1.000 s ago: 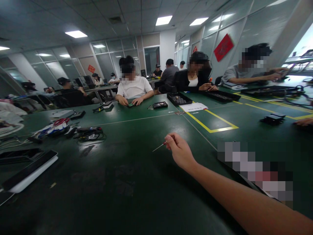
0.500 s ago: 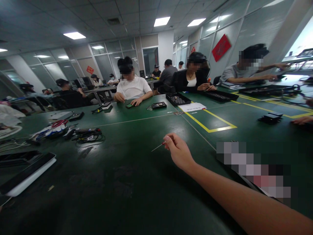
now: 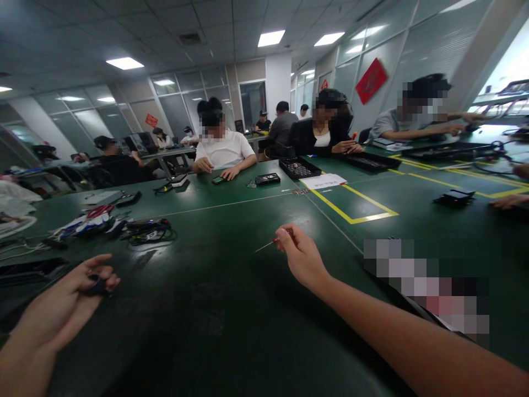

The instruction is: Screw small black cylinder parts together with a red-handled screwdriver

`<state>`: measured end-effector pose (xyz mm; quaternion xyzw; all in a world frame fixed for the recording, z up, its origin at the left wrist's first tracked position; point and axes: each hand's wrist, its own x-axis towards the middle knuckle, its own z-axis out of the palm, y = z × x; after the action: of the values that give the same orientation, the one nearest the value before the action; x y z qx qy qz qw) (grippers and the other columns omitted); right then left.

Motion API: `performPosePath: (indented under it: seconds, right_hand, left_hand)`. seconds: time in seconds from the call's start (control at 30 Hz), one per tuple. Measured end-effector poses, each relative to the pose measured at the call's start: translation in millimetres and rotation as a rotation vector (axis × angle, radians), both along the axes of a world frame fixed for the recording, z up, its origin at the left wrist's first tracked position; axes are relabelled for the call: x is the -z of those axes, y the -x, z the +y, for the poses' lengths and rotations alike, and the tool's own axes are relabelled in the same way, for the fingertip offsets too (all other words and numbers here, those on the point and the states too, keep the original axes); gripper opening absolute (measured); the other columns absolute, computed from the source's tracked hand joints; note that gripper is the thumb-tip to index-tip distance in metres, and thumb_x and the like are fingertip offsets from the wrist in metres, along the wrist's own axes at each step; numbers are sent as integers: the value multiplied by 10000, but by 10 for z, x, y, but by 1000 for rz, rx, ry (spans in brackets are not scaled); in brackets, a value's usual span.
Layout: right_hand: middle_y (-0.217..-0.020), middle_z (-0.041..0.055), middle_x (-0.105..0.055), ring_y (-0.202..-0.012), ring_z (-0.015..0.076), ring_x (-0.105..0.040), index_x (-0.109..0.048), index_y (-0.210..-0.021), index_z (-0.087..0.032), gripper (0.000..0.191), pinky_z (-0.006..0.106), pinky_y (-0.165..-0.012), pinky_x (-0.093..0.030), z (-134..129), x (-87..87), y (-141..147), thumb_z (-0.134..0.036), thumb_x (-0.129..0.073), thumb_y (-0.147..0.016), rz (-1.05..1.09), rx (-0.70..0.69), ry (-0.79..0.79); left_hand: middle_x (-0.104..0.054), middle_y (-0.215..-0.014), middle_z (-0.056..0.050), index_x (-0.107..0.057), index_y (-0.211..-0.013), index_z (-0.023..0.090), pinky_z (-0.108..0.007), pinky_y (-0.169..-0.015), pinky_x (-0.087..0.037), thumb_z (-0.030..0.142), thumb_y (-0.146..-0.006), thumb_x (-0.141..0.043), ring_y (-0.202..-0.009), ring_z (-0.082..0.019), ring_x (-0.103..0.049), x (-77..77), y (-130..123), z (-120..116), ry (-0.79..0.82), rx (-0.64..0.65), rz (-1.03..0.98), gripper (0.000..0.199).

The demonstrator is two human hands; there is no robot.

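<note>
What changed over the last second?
The left hand came in from the left edge, holding a small black item; its pickup isn't shown. Opposite, the white-shirted person took one hand off the green-faced device. Unchanged: the right hand holding the thin screwdriver, and the black cable bundle.

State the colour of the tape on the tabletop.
The tape is yellow, clearest in the head view.

green tabletop (image 3: pixel 231 237): smooth, glossy | sheet (image 3: pixel 322 181): matt paper | tool shaft (image 3: pixel 264 246): metal | tray (image 3: pixel 286 171): plastic
</note>
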<state>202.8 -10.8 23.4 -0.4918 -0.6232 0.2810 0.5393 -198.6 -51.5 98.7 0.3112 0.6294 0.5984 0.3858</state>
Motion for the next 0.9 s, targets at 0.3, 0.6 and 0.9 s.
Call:
performPosePath:
  seconds: [0.3,0.6,0.9]
  right_hand:
    - [-881,23,-682,-807,192,-639,-619,-1008,-239,184,322,-737,-478,-97,-132,-8,-376,-502,-975,-58,5,-113]
    - [-708,-7,-619,-653,164,-588,-588,-855,-232,219,296,-635,-445,-173,-186,-23,-413,-539,-968,-78,93,-225]
    - [-874,25,-716,-794,197,-695,-606,-1057,-235,162,341,-727,-515,-168,-117,-28,-360,-539,-977,-108,82,-280]
  left_hand:
    - [-595,-894,-46,-613,-1049,149,-253,-712,-482,112,-644,-553,-806,-171,-578,380,-1513,588,-130,556,-1,411]
    - [-640,-1167,-93,-587,-1116,192,-380,-1001,-454,133,-795,-659,-1089,-222,-614,1036,-2165,714,-365,652,280,335]
    - [-655,-1198,-66,-610,-1262,238,-418,-1051,-445,62,-807,-678,-1113,-223,-615,1112,-2077,696,-400,638,490,492]
